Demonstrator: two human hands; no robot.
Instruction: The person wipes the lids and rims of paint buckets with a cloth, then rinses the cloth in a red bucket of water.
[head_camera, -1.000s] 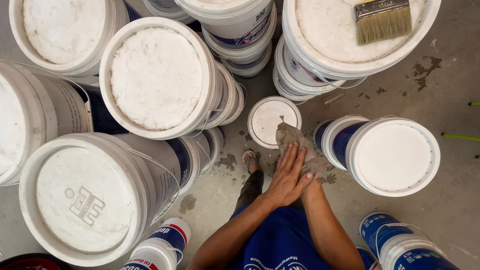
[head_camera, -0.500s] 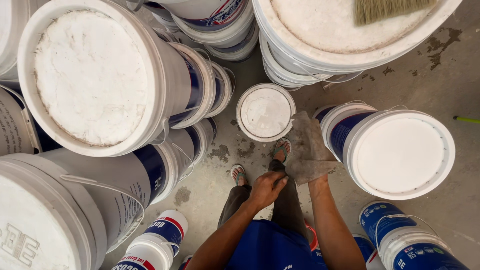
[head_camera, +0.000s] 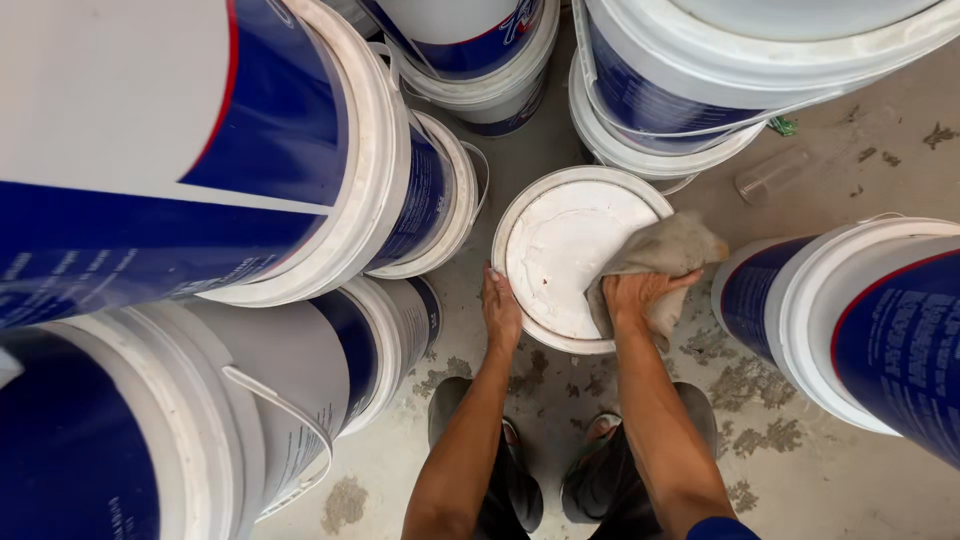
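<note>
A small white bucket with a dusty white lid (head_camera: 560, 250) stands on the concrete floor between my feet and the stacked buckets. My left hand (head_camera: 500, 308) grips the lid's near left rim. My right hand (head_camera: 636, 294) presses a grey-brown rag (head_camera: 660, 252) onto the right side of the lid; the rag hangs over the lid's right edge.
Large white-and-blue paint buckets (head_camera: 250, 150) crowd the left, the top (head_camera: 680, 90) and the right (head_camera: 860, 320). A clear plastic cup (head_camera: 770, 175) lies on the stained floor at upper right. My feet in sandals (head_camera: 600, 430) stand just below the small bucket.
I have bent down much closer to the small bucket. My left hand left the right one and took the lid's rim. My right hand brought the rag onto the lid.
</note>
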